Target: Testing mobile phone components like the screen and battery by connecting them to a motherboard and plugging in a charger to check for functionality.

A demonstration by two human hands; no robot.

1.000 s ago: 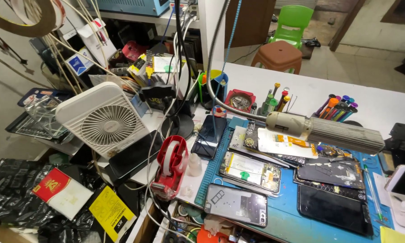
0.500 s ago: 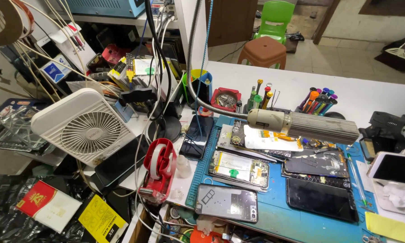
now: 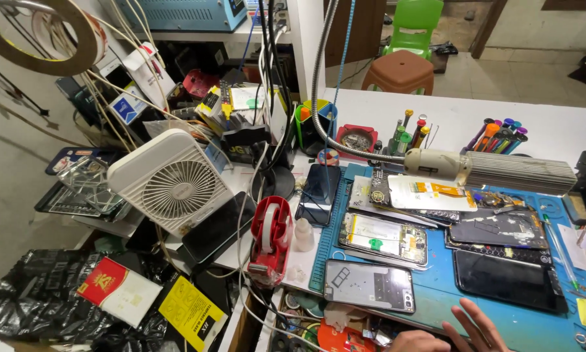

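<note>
View shifted since half second ago — desk things now sit further right in frame, white fan (image 3: 169,182) moved toward centre-left, red tape dispenser (image 3: 270,240) lower centre. Hand (image 3: 449,334) newly entered at bottom edge, right of centre; absent earlier. Which hand — cannot tell for sure, appears right. Fingers (image 3: 478,322) spread loosely, holding nothing, tips over blue mat (image 3: 436,296) just below grey phone back (image 3: 369,285). Black phone (image 3: 506,280) lies to lower right.
</note>
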